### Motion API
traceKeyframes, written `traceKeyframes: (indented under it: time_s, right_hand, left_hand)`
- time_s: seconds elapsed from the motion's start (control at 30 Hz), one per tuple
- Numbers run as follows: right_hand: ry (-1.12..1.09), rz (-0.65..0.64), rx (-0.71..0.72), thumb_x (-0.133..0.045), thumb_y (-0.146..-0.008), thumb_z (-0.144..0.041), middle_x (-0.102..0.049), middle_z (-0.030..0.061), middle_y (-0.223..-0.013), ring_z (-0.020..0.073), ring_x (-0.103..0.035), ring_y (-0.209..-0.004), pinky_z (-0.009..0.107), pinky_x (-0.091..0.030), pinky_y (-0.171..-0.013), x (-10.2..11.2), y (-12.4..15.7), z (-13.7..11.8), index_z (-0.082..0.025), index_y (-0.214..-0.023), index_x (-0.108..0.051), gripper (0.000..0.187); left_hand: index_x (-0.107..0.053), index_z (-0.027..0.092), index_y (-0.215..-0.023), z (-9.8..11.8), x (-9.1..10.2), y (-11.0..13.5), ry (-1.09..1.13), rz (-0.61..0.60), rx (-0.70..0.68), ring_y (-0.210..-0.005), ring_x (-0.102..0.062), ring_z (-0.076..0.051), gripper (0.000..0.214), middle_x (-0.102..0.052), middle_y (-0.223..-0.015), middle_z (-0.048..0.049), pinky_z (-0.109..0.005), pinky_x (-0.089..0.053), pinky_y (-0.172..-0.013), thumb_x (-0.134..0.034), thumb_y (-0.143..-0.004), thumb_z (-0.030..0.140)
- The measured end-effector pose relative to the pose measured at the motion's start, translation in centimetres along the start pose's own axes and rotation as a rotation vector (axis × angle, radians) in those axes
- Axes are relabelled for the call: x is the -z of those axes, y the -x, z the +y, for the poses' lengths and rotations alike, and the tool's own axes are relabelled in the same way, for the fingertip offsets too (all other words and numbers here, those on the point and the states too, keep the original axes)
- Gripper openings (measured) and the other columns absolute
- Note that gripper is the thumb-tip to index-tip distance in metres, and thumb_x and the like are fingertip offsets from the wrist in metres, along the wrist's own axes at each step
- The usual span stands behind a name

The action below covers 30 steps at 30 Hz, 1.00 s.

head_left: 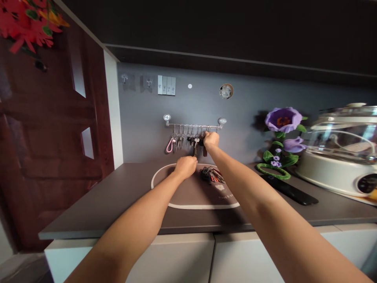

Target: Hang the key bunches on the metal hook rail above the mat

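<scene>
Apparently, the left hand (186, 167) is pinching the lower end of a fob (196, 150), which is showing below the rail (191, 126) beside hanging keys (180, 141). The right hand (211, 140) is curling near the rail's right end; whether it is gripping anything, one cannot tell. Because the rings (174, 135) are crowding together, a tug could be snagging neighbours or straining the mount (222, 121), and a slip could be dropping keys onto the mat (203, 207).

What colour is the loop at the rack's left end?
The loop is pink; it shows best in the head view.
</scene>
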State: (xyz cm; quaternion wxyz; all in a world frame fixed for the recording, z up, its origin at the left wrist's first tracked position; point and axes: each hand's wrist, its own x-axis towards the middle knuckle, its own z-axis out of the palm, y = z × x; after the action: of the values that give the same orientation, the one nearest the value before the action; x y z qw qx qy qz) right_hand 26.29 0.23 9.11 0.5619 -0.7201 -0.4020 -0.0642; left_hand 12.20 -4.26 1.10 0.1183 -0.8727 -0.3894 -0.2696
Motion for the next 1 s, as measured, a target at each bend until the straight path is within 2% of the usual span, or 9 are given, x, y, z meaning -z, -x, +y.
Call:
traceKeyframes:
  time_s: [0.27,0.43,0.57,0.73,0.87,1.0]
  right_hand:
    - [-0.094,-0.060,0.032,-0.047,-0.077,-0.032,-0.064,0.0083,-0.074,0.0159,-0.055,-0.066,0.027,-0.042,-0.067,-0.5,0.0,1.7,-0.015,-0.074,-0.062,0.023]
    - [-0.198,-0.099,0.023,-0.047,-0.073,-0.026,-0.062,0.0039,-0.072,0.0116,-0.051,-0.063,0.024,-0.040,-0.066,0.3,0.8,2.9,-0.014,-0.075,-0.060,0.017]
    - [-0.305,-0.202,0.007,-0.047,-0.073,-0.025,-0.060,0.0015,-0.068,0.0098,-0.050,-0.060,0.023,-0.041,-0.064,1.5,2.0,5.1,-0.014,-0.073,-0.057,0.016]
    - [-0.398,-0.386,-0.013,-0.047,-0.072,-0.016,-0.059,0.0015,-0.069,0.0078,-0.053,-0.062,0.020,-0.043,-0.063,3.1,4.5,8.7,-0.013,-0.076,-0.055,0.010]
    - [-0.357,-0.454,-0.006,-0.047,-0.074,-0.014,-0.061,0.0021,-0.073,0.0072,-0.054,-0.061,0.019,-0.044,-0.062,4.1,6.0,10.4,-0.014,-0.082,-0.055,0.011]
    - [-0.177,-0.475,0.118,-0.049,-0.074,-0.014,-0.063,0.0029,-0.076,0.0084,-0.056,-0.066,0.021,-0.044,-0.067,4.2,6.0,11.1,-0.014,-0.082,-0.057,0.011]
  left_hand:
    - [-0.062,0.018,-0.085,-0.2,-0.2,0.1,-0.013,0.006,-0.017,-0.085,-0.060,-0.021,0.031,-0.065,-0.090,-0.0085,-0.030,-0.043,-0.072,-0.032,-0.087,0.029]
    - [-0.062,0.018,-0.085,0.1,-0.2,0.2,0.029,0.004,-0.042,-0.084,-0.060,-0.019,0.031,-0.066,-0.090,-0.0080,-0.028,-0.042,-0.072,-0.034,-0.086,0.030]
    - [-0.063,0.018,-0.085,0.6,-0.3,0.4,0.118,-0.025,-0.037,-0.084,-0.059,-0.018,0.031,-0.065,-0.089,-0.0080,-0.026,-0.041,-0.073,-0.036,-0.086,0.033]
    - [-0.063,0.018,-0.089,1.2,-0.5,0.8,0.250,-0.049,-0.042,-0.079,-0.057,-0.016,0.030,-0.064,-0.088,-0.0054,-0.024,-0.041,-0.069,-0.042,-0.082,0.038]
    - [-0.061,0.018,-0.095,1.8,-0.7,0.9,0.298,-0.075,-0.056,-0.082,-0.057,-0.018,0.037,-0.063,-0.092,-0.0057,-0.026,-0.041,-0.071,-0.046,-0.078,0.048]
    - [-0.059,0.017,-0.099,2.2,-1.2,1.0,0.299,-0.135,-0.062,-0.085,-0.057,-0.020,0.051,-0.063,-0.093,-0.0071,-0.027,-0.041,-0.071,-0.047,-0.072,0.058]
